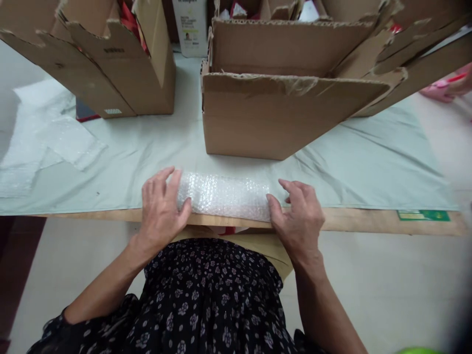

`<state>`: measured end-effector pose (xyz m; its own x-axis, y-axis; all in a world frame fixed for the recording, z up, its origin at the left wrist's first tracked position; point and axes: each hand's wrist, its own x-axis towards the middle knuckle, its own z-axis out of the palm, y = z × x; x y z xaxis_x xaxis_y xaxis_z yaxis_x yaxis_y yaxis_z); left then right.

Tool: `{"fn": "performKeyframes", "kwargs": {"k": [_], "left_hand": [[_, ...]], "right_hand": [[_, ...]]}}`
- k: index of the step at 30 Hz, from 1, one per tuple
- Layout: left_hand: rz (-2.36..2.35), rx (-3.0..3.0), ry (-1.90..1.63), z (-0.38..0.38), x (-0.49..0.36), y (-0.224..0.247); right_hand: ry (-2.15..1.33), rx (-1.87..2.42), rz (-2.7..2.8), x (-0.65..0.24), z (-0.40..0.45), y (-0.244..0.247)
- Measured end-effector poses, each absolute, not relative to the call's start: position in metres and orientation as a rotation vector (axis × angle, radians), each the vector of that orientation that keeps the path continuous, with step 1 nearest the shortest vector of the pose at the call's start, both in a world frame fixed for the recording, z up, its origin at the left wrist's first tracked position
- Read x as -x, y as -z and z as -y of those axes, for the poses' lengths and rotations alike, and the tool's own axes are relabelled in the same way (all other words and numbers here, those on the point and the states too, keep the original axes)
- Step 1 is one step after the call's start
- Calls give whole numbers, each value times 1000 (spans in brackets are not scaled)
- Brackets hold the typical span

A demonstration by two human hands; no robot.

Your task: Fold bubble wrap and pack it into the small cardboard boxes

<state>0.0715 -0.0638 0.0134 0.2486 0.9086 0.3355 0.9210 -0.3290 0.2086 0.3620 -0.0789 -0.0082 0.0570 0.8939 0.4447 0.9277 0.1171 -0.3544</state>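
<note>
A flat, clear piece of bubble wrap (226, 195) lies lengthwise along the near edge of the cloth-covered table (147, 140). At its left end is my left hand (160, 204), thumb and fingers apart, touching the wrap's edge. My right hand (298, 211) rests by the right end, the thumb against the wrap and the other fingers spread off to the side. Neither hand is closed round anything. Whether something is inside the wrap cannot be made out.
An open cardboard box (254, 118) stands just beyond the wrap, with more boxes behind it. Another cardboard box (121, 73) stands back left, near loose bubble wrap sheets (47, 128). A white carton (191, 27) is behind. Another person's hand (459, 86) shows far right.
</note>
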Motion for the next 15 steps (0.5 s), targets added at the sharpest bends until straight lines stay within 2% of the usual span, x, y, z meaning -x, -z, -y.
{"fn": "performKeyframes", "kwargs": {"k": [4, 8, 15], "left_hand": [[1496, 2841, 474, 72, -97, -7], [1447, 3007, 223, 81, -106, 12], [1523, 3082, 328, 82, -92, 11]], "right_hand": [[70, 1561, 2045, -327, 78, 4], [-9, 1473, 2248, -323, 85, 17], [-93, 1540, 2054, -374, 85, 17]]}}
